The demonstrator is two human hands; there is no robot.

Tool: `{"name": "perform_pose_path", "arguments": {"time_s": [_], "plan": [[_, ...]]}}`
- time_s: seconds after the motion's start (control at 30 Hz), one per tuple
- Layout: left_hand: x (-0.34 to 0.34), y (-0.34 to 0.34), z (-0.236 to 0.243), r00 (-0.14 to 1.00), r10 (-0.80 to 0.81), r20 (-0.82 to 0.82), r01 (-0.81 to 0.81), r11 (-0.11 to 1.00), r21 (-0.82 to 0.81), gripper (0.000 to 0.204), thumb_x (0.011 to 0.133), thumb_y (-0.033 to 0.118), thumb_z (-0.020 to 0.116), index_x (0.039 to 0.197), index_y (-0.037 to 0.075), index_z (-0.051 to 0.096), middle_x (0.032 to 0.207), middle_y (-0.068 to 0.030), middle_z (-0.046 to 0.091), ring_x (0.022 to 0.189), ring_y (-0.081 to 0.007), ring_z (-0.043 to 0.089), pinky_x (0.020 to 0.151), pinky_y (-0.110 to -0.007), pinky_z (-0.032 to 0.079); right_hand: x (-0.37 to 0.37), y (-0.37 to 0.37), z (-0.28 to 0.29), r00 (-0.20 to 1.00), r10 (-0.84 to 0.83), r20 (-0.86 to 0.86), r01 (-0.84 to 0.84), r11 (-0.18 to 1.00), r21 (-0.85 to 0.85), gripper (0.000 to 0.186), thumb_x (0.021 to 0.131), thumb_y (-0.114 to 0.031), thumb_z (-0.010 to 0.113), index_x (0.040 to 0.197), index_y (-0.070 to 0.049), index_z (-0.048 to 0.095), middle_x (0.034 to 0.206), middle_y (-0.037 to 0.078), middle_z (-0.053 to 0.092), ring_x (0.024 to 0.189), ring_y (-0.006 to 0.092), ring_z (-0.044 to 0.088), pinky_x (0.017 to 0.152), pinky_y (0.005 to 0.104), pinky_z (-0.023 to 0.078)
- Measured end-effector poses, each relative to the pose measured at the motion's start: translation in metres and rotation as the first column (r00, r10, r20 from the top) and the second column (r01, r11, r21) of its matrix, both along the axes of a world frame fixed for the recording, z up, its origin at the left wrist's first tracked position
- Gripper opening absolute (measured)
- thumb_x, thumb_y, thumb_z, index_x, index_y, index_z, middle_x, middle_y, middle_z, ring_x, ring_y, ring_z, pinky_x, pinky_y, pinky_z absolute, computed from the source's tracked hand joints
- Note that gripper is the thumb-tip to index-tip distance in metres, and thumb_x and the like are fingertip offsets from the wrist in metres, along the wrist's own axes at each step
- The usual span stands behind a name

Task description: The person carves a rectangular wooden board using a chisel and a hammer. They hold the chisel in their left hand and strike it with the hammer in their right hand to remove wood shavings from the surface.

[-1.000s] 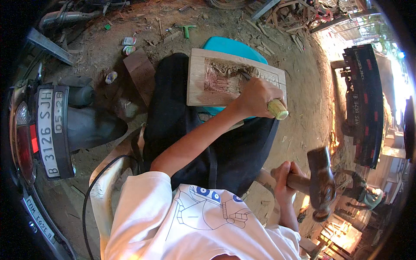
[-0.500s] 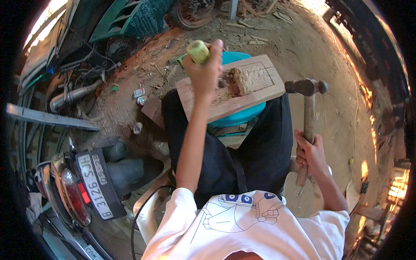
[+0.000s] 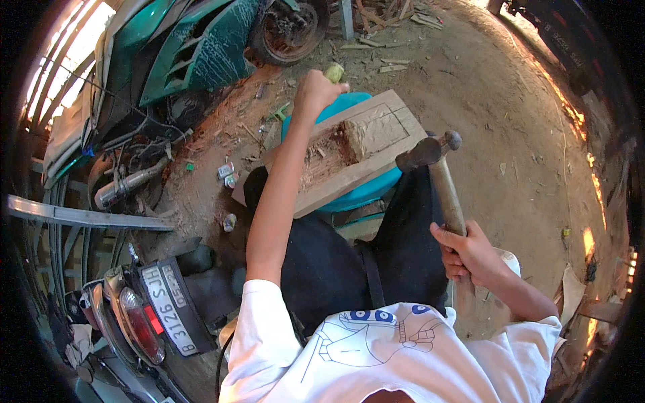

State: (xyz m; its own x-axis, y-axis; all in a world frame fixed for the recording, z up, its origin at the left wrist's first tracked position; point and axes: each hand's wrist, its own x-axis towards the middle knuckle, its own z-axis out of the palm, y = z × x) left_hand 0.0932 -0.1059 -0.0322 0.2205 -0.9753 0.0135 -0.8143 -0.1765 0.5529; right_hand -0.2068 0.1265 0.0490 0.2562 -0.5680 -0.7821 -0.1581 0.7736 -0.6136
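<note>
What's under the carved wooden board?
A turquoise stool shows past the far and near edges of the wooden board. The stool's covered middle can't be seen.

Letters and numbers stand out on the white plate (image 3: 168, 310) of a motorbike (image 3: 140, 326); a dark vehicle (image 3: 571, 57) bears pale characters (small, blurred).

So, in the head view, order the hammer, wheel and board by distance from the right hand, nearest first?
1. Hammer: gripped in the right hand.
2. Board: ahead, to the left.
3. Wheel: farther ahead and left, beyond it.
</note>
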Motion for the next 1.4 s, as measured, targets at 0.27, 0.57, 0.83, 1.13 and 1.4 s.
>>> {"name": "perform_pose_path", "arguments": {"time_s": [0.27,0.57,0.83,1.13,1.4], "plan": [[0.003,-0.047,-0.048,0.962,-0.199,0.189,0.120,0.925,0.360,0.065,0.060,0.056,0.078,0.076,-0.006,0.065,0.078,-0.0214,0.066,0.074,-0.0305,0.066,0.064,-0.042,0.050,-0.002,-0.001,0.002,0.999,-0.002,0.051,-0.001,0.998,0.059,0.041,0.088,-0.031,0.063,0.066,-0.011,0.035,0.049,-0.004,0.032,0.037,0.0091,0.030,0.036,0.0290,0.026],[0.007,-0.035,-0.053,0.978,-0.175,0.110,0.138,0.951,0.278,0.074,0.050,0.067,0.078,0.058,-0.004,0.056,0.058,-0.0125,0.058,0.053,-0.0225,0.059,0.048,-0.038,0.047,-0.004,-0.004,0.003,0.999,-0.017,0.034,0.015,0.999,0.047,0.043,0.087,-0.033,0.064,0.063,-0.011,0.036,0.049,-0.004,0.032,0.037,0.0088,0.030,0.037,0.0278,0.024],[-0.010,-0.011,-0.039,0.981,-0.187,0.061,0.160,0.938,0.307,0.072,0.052,0.067,0.077,0.057,-0.002,0.057,0.058,-0.0123,0.058,0.053,-0.0220,0.059,0.049,-0.038,0.047,-0.006,-0.001,0.005,0.999,-0.043,0.032,0.041,0.998,0.057,0.042,0.086,-0.033,0.064,0.063,-0.012,0.035,0.048,-0.005,0.031,0.037,0.0074,0.029,0.036,0.0269,0.023],[0.007,-0.033,-0.052,0.959,-0.211,0.188,0.152,0.946,0.287,0.076,0.055,0.067,0.075,0.069,-0.007,0.063,0.075,-0.0193,0.065,0.068,-0.0278,0.065,0.059,-0.040,0.052,-0.003,0.000,0.003,0.999,-0.031,0.041,0.028,0.996,0.086,0.041,0.086,-0.032,0.065,0.064,-0.013,0.035,0.049,-0.005,0.029,0.038,0.0078,0.027,0.038,0.0279,0.023],[0.079,-0.021,-0.071,0.971,-0.010,0.241,-0.066,0.950,0.306,0.086,0.056,0.069,0.072,0.094,-0.008,0.065,0.095,-0.0231,0.065,0.086,-0.0322,0.065,0.070,-0.043,0.053,-0.004,0.004,0.006,0.998,-0.019,0.052,0.012,0.990,0.138,0.041,0.087,-0.031,0.064,0.064,-0.012,0.036,0.049,-0.005,0.029,0.039,0.0089,0.027,0.039,0.0293,0.024]]}}
